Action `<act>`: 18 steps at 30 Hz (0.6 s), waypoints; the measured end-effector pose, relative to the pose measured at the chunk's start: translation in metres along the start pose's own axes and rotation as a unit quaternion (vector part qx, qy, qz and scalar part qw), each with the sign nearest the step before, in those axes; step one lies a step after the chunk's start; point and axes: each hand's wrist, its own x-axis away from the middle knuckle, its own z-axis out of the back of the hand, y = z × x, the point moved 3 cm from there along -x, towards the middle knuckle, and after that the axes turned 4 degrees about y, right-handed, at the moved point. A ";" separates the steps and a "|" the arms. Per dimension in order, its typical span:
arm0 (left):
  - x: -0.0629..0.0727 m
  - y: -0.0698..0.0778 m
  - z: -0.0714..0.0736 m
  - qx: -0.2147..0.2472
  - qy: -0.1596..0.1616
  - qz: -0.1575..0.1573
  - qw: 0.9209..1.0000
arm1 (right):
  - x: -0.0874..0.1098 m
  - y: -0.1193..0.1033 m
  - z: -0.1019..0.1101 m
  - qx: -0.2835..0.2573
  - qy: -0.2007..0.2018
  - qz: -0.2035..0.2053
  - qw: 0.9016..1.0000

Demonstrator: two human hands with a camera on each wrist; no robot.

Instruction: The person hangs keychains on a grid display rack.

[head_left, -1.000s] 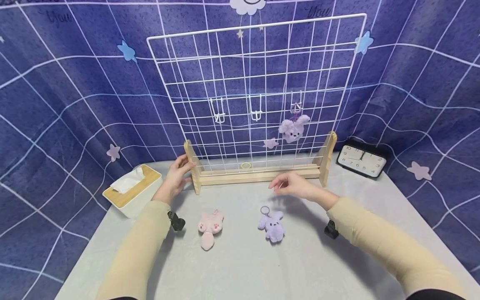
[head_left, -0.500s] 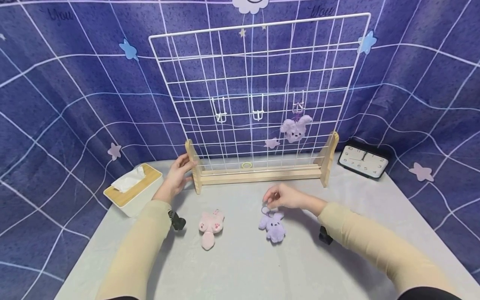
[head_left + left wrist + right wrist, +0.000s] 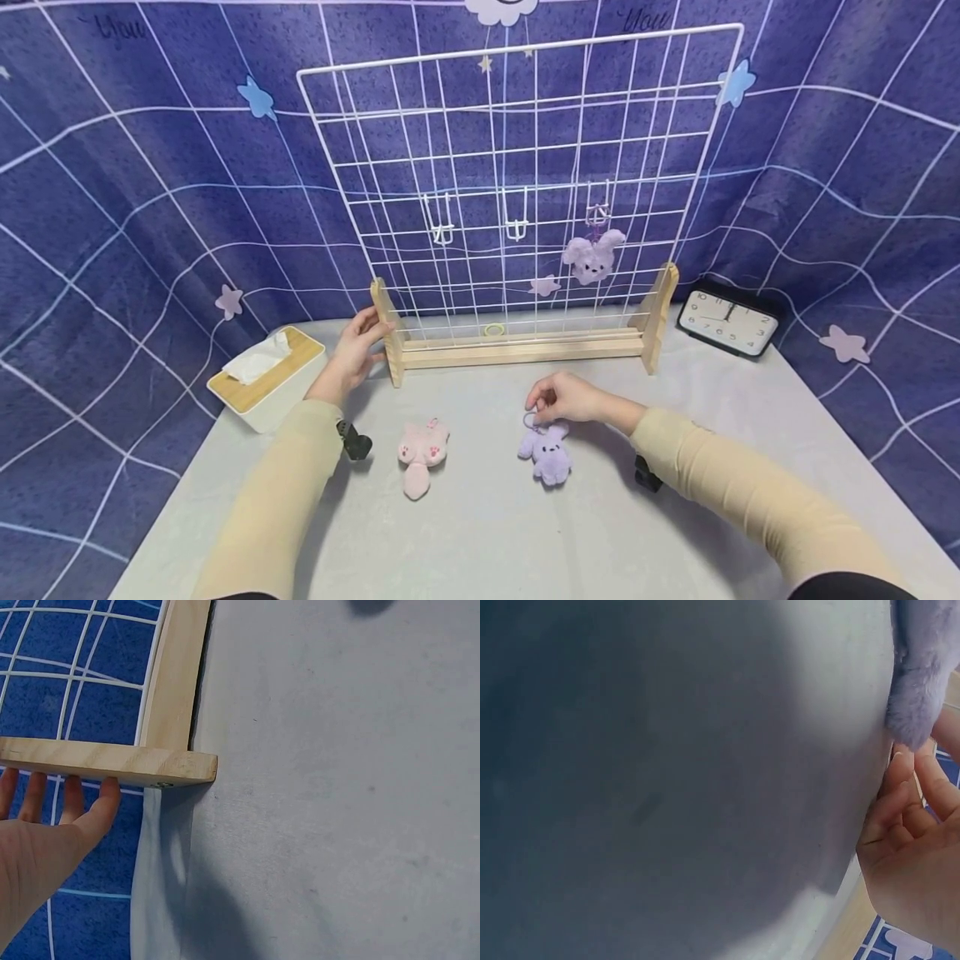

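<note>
A white wire grid panel [image 3: 517, 175] stands in a wooden base [image 3: 517, 350] at the back of the table. My left hand [image 3: 358, 343] rests with straight fingers against the base's left upright [image 3: 105, 761]. A purple plush rabbit keychain [image 3: 545, 450] lies on the table, and my right hand [image 3: 558, 398] pinches its ring at the top; its fur [image 3: 919, 675] shows beside my curled fingers [image 3: 900, 802]. A pink plush keychain [image 3: 420, 450] lies to its left. Another purple rabbit [image 3: 592, 254] hangs from the right hook of the grid.
A tissue box with a wooden lid [image 3: 264, 379] sits at the left of the grey table [image 3: 480, 533]. A black clock [image 3: 726, 321] leans at the back right. Two empty white hooks [image 3: 438, 221] hang on the grid. Blue patterned cloth surrounds the table.
My right hand has come down and toward me from in front of the base to the purple rabbit, and its fingers have closed on the ring. The left hand has stayed put.
</note>
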 end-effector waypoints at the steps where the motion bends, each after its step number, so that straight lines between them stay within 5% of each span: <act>1: 0.000 0.000 0.000 -0.001 0.000 -0.001 1.000 | 0.000 0.000 0.000 0.002 0.000 -0.002 1.000; 18: 0.000 0.000 -0.001 -0.003 0.003 -0.001 1.000 | 0.002 -0.001 -0.002 0.019 -0.001 -0.006 1.000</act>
